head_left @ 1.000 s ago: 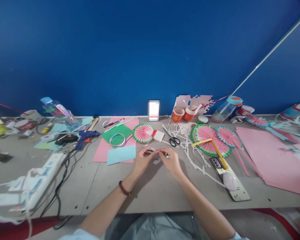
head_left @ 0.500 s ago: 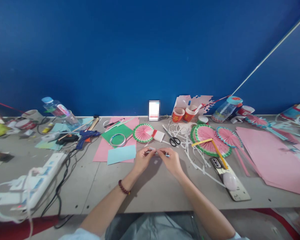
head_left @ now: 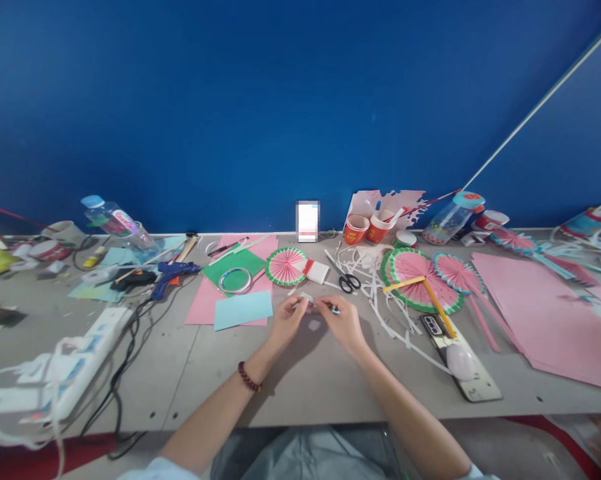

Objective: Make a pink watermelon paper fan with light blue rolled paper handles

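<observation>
My left hand [head_left: 286, 319] and my right hand [head_left: 341, 321] meet above the table, fingertips pinched close together. Between them is a small pale strip [head_left: 307, 297], mostly covered by the fingers. A light-blue bit [head_left: 335, 309] shows among my right fingers; whether it belongs to the strip I cannot tell. Just beyond the hands lies a pleated pink paper fan [head_left: 286, 265] with a green rim and a red-and-white piece [head_left: 316, 271] at its edge. Black-handled scissors [head_left: 349, 283] rest past my right hand. Left of my left hand is a light-blue paper sheet [head_left: 243, 311].
Green paper [head_left: 225, 267] bears a tape roll [head_left: 235, 281]. A blue glue gun [head_left: 173, 277] and a power strip [head_left: 87, 360] with cables are on the left. White strips [head_left: 380, 313], watermelon-pattern fans [head_left: 403, 267], a phone [head_left: 473, 390] and pink sheets [head_left: 545, 320] lie right.
The pale strip shows slightly more between my fingertips, and the gap between them looks a little wider. Both hands stay in nearly the same place.
</observation>
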Tool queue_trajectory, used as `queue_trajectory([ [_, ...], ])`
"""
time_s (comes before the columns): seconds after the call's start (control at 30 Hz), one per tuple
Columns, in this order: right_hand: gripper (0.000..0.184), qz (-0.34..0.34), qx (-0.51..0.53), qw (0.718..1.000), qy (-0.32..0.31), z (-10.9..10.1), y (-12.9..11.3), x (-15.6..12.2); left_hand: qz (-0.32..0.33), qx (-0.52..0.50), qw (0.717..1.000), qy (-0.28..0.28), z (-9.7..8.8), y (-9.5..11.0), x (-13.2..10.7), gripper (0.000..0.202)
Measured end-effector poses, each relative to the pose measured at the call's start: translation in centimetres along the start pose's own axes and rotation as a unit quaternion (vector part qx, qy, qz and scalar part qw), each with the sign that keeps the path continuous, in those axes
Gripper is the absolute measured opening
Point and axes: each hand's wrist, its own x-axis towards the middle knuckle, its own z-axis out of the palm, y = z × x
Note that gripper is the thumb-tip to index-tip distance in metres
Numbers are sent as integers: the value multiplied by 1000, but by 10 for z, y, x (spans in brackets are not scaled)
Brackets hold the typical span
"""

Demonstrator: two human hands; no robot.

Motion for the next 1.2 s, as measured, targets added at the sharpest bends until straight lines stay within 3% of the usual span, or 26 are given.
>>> queue_trajectory([
  [0.5, 21, -28, 14, 999, -8, 5, 4, -2, -19, -15, 997, 69, -1, 4, -2, 27],
  [0.7, 20, -27, 10, 1000, 7, 5, 6, -2, -65, -35, 994, 81, -2, 8, -1, 30],
  [0.9, 21, -7, 21, 999, 33, 1, 5, 0, -59, -35, 987, 142, -13, 10, 8, 30],
  [1.2, 13, -80, -15, 996, 27, 2, -3, -2, -64, -47, 990, 118, -2, 14, 0, 31],
])
